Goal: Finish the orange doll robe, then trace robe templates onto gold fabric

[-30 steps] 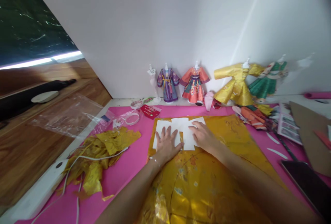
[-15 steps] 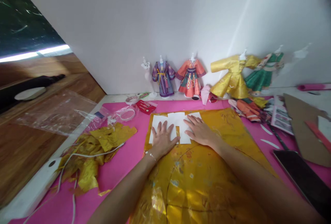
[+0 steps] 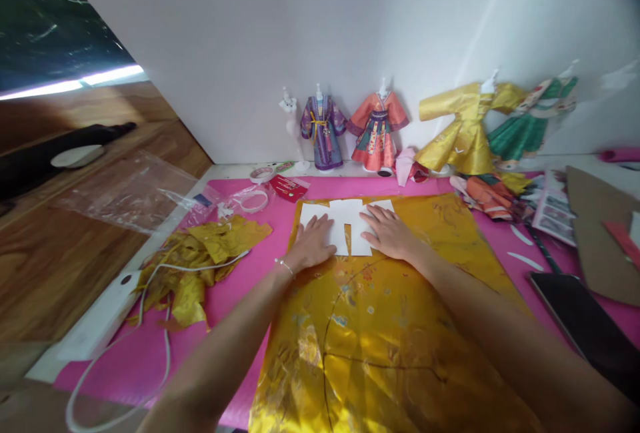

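White paper pattern pieces (image 3: 345, 211) lie side by side near the far edge of a gold brocade fabric (image 3: 380, 326). My left hand (image 3: 314, 241) rests flat on the left piece, fingers stretched forward, a thin bracelet at the wrist. On the right piece lies my right hand (image 3: 390, 229), palm down with its fingers spread. A narrow slot of gold shows between the hands in the middle of the paper. Dark curved and straight lines run across the fabric nearer to me. Neither hand grasps anything.
Small dressed forms, among them a purple robe (image 3: 324, 136) and a yellow dress (image 3: 465, 129), stand along the wall. Gold scraps (image 3: 200, 266) and a white cable (image 3: 167, 346) lie left on the pink mat (image 3: 235, 359). To the right are a phone (image 3: 580, 313) and cardboard (image 3: 600, 239).
My left hand has slid to the left on the paper, uncovering more of its middle. The right hand stays on the right piece. The camera view has shifted slightly.
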Motion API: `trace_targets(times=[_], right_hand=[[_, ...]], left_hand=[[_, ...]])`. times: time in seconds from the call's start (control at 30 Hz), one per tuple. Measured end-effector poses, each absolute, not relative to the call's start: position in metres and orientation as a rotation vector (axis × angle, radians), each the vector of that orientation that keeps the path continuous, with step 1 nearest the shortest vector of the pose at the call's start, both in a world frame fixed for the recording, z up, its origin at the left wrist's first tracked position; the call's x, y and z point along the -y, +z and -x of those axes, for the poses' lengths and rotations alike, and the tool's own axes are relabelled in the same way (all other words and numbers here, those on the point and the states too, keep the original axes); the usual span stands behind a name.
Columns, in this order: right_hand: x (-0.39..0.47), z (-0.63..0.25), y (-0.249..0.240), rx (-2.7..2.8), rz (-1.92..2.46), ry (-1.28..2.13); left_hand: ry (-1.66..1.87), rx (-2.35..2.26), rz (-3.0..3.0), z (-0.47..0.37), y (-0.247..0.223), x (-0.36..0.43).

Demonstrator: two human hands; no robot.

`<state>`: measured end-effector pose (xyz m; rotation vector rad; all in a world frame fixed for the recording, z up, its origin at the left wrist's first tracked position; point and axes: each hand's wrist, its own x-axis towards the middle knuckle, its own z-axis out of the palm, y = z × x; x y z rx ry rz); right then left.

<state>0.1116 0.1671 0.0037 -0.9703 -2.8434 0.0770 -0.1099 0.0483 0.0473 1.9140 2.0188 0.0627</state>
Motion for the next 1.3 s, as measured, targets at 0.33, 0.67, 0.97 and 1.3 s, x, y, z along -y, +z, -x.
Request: trace_targets(times=[0.33, 0.67, 0.97, 1.3], right_hand=[[-0.189, -0.113, 0.011, 2.970, 0.857, 0.167], [-0.197, -0.121, 0.018, 2.994, 0.804, 0.215], [-0.194, -0.122, 0.023, 2.966, 0.798, 0.251], [-0.190, -0.123, 0.018, 2.940, 0.811, 0.231]], left_hand=[[0.116, -1.927, -2.034, 0.130, 0.049, -0.046], [0.146, -1.924, -2.089, 0.133, 0.046, -0.046], [0.078, -1.982, -2.079, 0.126, 0.050, -0.044], [0.052, -2.009, -2.032, 0.121, 0.052, -0.042]])
